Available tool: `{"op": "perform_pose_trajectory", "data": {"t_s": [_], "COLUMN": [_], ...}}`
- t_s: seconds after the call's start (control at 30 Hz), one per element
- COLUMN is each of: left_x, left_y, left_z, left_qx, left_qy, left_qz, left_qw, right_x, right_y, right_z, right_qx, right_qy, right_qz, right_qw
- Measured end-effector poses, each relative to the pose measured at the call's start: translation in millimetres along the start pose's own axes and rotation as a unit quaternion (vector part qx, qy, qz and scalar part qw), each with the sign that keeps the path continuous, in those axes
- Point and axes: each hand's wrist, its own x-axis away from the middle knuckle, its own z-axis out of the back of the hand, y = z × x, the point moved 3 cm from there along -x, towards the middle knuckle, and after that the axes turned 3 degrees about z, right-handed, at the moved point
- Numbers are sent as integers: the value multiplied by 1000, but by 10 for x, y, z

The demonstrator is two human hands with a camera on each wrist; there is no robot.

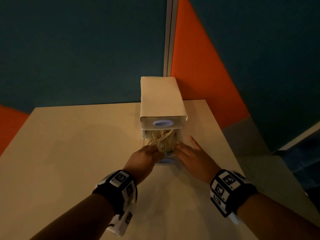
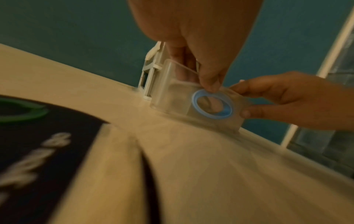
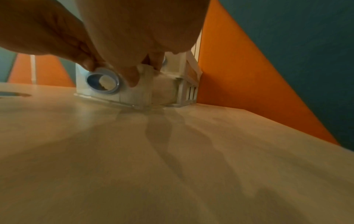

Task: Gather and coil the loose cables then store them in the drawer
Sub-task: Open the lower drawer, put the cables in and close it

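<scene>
The pulled-out drawer was clear, glossy plastic with a smooth blue ring pull. The tabletop was matt, pale wood-look laminate.

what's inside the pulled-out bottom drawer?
A bundle of pale cables fills the clear drawer, with the left hand reaching in. The drawer floor and the bundle's underside are covered.

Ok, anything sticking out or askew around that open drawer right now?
Yes. The cables sit as a loose tangle in the pulled-out lower drawer, loops arching up toward the closed drawer above; they might snag on closing. Left hand reaches in, right hand rests at the drawer's side. Nothing spilled or damaged.
</scene>
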Motion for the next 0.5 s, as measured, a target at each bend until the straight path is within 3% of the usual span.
{"op": "perform_pose_trajectory", "data": {"t_s": [0.17,0.27,0.33,0.43,0.5], "left_x": [-227,-226,-196,-117,-55], "left_y": [-96,-154,-225,-308,-317], "left_z": [49,71,68,26,3], "left_qx": [-17,42,132,227,291], "left_qy": [38,90,123,152,156], "left_qz": [55,138,229,374,407], "left_qw": [998,985,957,886,852], "right_x": [-219,-301,-324,-351,-350], "right_y": [59,69,118,184,165], "right_z": [131,80,61,106,93], "right_qx": [-34,-37,-28,-25,-39], "right_qy": [44,80,86,83,66], "right_qz": [-100,-122,-119,-113,-108], "right_qw": [993,989,989,990,991]}}
